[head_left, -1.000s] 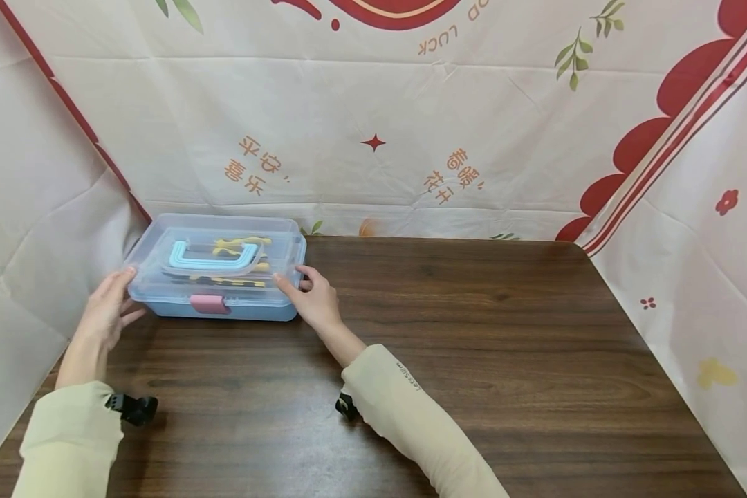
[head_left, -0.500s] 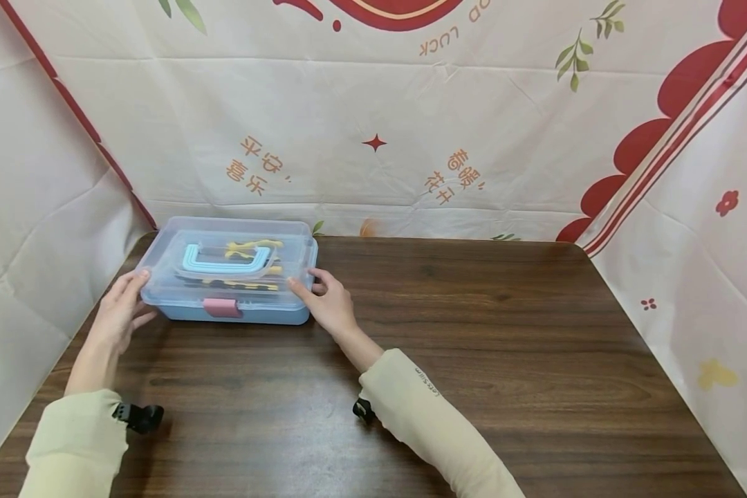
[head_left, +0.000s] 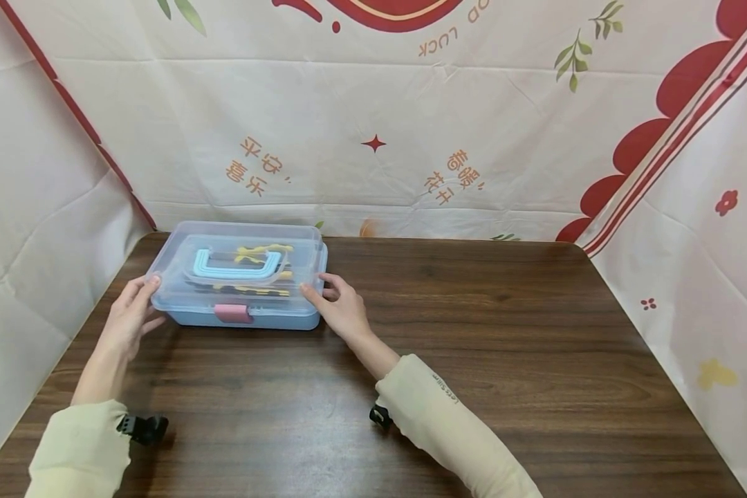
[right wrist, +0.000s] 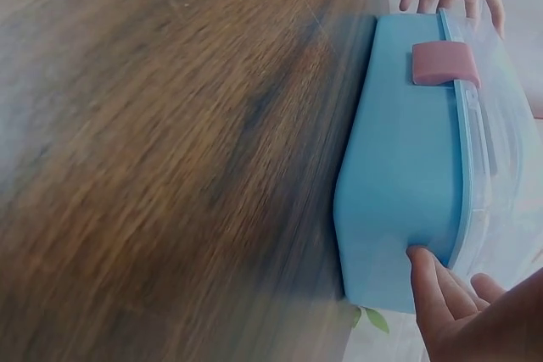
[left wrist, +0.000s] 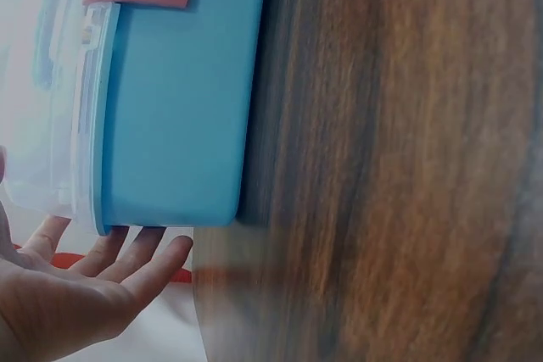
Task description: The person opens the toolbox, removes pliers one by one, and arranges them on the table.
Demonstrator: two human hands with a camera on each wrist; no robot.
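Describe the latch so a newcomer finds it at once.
Far left at the brown table, between the left hand and right hand, is a blue box. On its front is the latch, its only pink part, unlike the light-blue handle above.

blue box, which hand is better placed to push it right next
Probably the left hand: it touches the blue box on its left end; the right hand is at the right end.

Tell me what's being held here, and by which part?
The lidded blue box, by its short ends: the left fingers on one, the right fingers on the other.
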